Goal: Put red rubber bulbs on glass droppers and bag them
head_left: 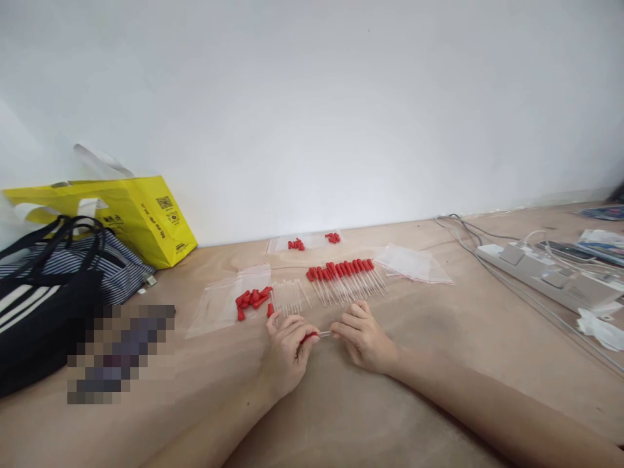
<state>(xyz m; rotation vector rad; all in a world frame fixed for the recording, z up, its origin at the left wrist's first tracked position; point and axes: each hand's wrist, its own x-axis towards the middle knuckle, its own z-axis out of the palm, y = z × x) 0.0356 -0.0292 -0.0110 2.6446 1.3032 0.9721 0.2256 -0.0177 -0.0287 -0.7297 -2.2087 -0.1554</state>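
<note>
My left hand [287, 341] is closed around a red rubber dropper bulb [309, 337], most of it hidden by the fingers. A thin clear dropper tube [324, 333] runs from the bulb into the pinched fingers of my right hand [363, 338]. Just beyond my left hand lie loose red bulbs [253, 298] on a clear zip bag [214, 305], with a row of bare clear tubes [288, 298] beside them. Past my right hand, several droppers with red bulbs fitted [346, 279] lie side by side, tips toward me.
Near the wall, another clear bag [314, 242] holds red bulbs and tubes. Flat clear bags [414, 263] lie right of the droppers. A power strip [546, 276] with cables is at the right. On the left stand a yellow bag [141, 221] and a dark bag [53, 312], near a pixelated patch.
</note>
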